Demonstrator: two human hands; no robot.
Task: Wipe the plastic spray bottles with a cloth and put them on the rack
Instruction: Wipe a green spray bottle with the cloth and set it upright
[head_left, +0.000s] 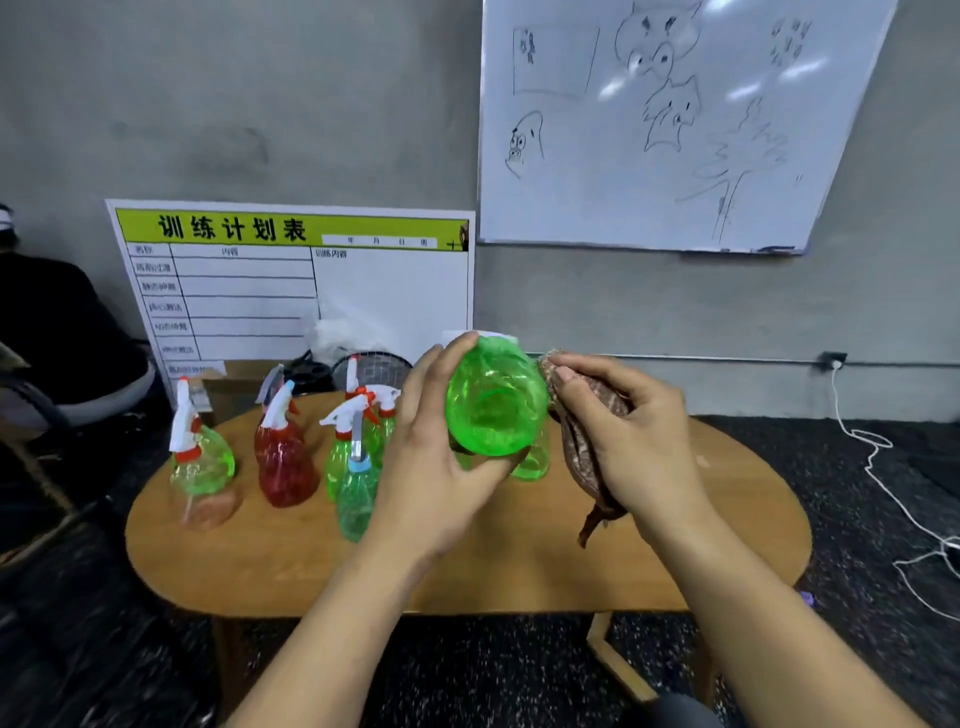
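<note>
Above the wooden table (467, 561), the left hand (431, 467) grips a green spray bottle (493, 400) (base toward the camera) while the right hand (634, 441) pinches a brown cloth (582, 441) beside it.

Planning board (291, 280) against wall — green header reads 训练计划表, smaller rows illegible

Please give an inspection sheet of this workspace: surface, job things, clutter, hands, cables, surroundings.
Surface: wooden table.
Job things: green bottle held up, base toward camera; brown cloth beside it; other bottles standing at table's left; rack not seen.
Clutter: nothing seen on table.
Hands: left hand grips green bottle; right hand holds cloth.
Cables: white cable from wall socket across floor.
Surroundings: whiteboard, schedule board.
</note>
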